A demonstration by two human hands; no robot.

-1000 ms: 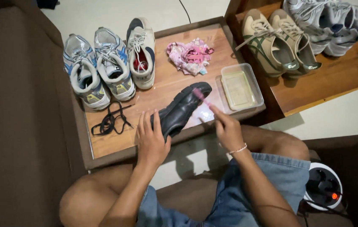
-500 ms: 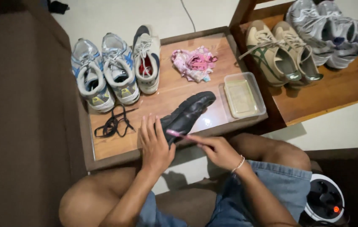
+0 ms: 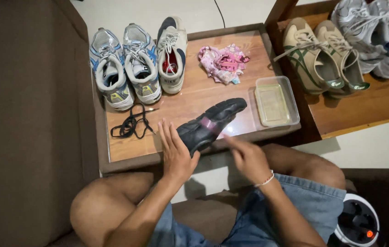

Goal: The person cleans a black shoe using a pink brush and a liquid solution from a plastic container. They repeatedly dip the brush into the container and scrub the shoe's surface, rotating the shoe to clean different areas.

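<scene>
Shoes, rag and tray laid out on two wooden tables beside a brown sofa

Near table (image 3: 126, 151): pair of grey-and-blue trainers (image 3: 123, 66) side by side at the far left corner, one cream-and-navy trainer (image 3: 171, 55) just beside them, loose black shoelace (image 3: 130, 124) in front, crumpled pink cloth (image 3: 224, 61) near the far edge, clear plastic tray (image 3: 277, 101) at the right edge. Second table (image 3: 368, 110): tan pair with green stripes (image 3: 322, 57), grey pair (image 3: 373, 32) behind. White round appliance (image 3: 357, 224) with red light, bottom right

one head-worn view looks steeply down, close over the wooden table (image 3: 190, 98).
</scene>
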